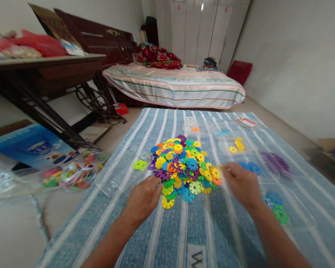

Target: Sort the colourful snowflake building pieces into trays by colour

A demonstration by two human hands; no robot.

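Note:
A heaped pile of notched plastic snowflake discs [181, 163] in yellow, blue, green, orange and purple lies on the striped cloth. At its lower left edge is my left hand [145, 197], fingers pinched together; whatever they may hold is hidden. Right of the pile, my right hand [241, 184] is closed, with a thin yellow snowflake disc [219, 166] showing edge-on at its fingertips. Beyond this hand, blue discs [250, 168] and purple discs [276, 163] sit in clear containers. Light green discs [140, 165] lie left of the pile.
A clear box [225, 149] holds several yellow discs, and another at the back has an orange disc [195, 129]. Blue and green discs [280, 215] are in a container at right. Left of the table are bags of colourful pieces [80, 171]; a bed [173, 85] stands behind.

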